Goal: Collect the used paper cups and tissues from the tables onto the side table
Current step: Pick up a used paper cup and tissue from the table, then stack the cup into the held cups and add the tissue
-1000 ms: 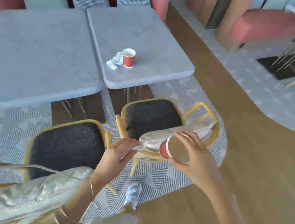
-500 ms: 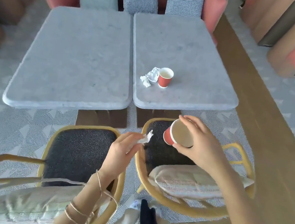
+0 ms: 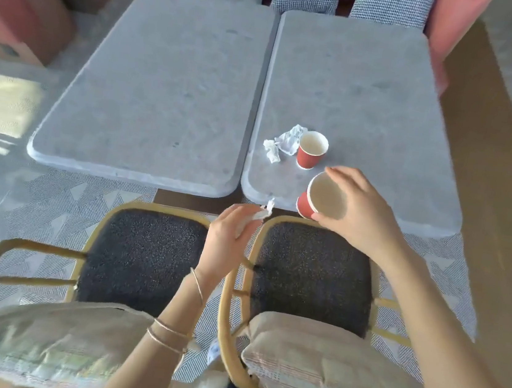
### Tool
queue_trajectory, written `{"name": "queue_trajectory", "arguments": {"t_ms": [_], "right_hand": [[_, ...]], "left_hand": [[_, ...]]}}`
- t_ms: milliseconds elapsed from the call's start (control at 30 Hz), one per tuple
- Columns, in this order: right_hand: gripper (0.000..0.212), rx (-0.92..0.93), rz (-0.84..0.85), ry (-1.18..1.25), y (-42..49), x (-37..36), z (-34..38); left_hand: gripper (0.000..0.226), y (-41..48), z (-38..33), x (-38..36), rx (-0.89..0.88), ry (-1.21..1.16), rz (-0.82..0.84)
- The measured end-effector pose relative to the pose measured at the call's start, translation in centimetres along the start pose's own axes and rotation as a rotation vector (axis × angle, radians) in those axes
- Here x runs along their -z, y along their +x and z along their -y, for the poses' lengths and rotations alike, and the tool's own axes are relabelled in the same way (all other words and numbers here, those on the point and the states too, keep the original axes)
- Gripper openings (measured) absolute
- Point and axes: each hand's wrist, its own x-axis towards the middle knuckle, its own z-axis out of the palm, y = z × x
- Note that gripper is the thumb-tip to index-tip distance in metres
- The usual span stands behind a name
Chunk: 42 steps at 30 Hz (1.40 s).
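On the right desk point(image 3: 373, 95), near its front edge, a red cup point(image 3: 309, 157) is stood upright, crumpled tissues point(image 3: 281, 145) just beside it. Over that edge a second cup point(image 3: 323, 199) is gripped by the right hand point(image 3: 363, 215); a tissue scrap point(image 3: 261, 214) is pinched in the left hand point(image 3: 228, 240). Access is blocked by two chairs point(image 3: 313, 265) in front.

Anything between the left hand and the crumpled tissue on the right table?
Nothing visible does. Only bare right table lies between the left hand, which pinches a tissue scrap, and the crumpled tissue beside the standing cup.

Two yellow-framed chairs point(image 3: 140, 257) with pale cushions point(image 3: 333, 364) on patterned rug point(image 3: 54, 201)
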Motion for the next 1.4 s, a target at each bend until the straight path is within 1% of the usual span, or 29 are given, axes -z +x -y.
{"name": "queue_trajectory", "arguments": {"t_ms": [167,333,433,600,767,900,1033,1200,1267,1400], "right_hand": [[0.075,-0.017,-0.017,0.033,5.4,-0.2,-2.6],[0.076,-0.035,-0.047,0.059,11.7,-0.6,-4.0],[0.076,-0.079,-0.076,0.065,15.1,-1.1,-4.8],[0.076,-0.140,-0.014,0.024,19.5,-3.6,-6.6],[0.076,-0.201,0.128,-0.007,21.1,-6.9,-8.4],[0.078,-0.245,0.195,0.004,20.3,-9.0,-9.6],[0.078,-0.264,0.153,0.052,19.9,-9.7,-10.2],[0.078,-0.277,0.138,0.088,20.3,-9.5,-10.4],[0.078,-0.282,0.136,0.094,20.4,-9.4,-10.4],[0.077,-0.276,0.114,0.118,20.3,-9.7,-10.7]], "left_hand": [[0.019,4.9,1.9,-2.6,0.030,0.059,0.001],[0.019,10.0,5.3,-4.5,0.046,0.058,0.023],[0.019,12.9,7.6,-5.2,0.045,0.059,0.026],[0.018,16.6,10.6,-6.6,0.045,0.067,0.002],[0.017,18.0,12.6,-8.1,0.028,0.072,0.027],[0.018,18.6,13.9,-8.6,0.016,0.055,0.031],[0.019,19.8,14.7,-8.9,-0.002,0.036,0.003],[0.020,22.8,15.2,-10.6,-0.030,0.006,-0.009],[0.020,24.0,15.5,-11.9,-0.050,-0.003,0.028],[0.023,25.0,16.9,-14.9,-0.106,0.044,0.235]]}}
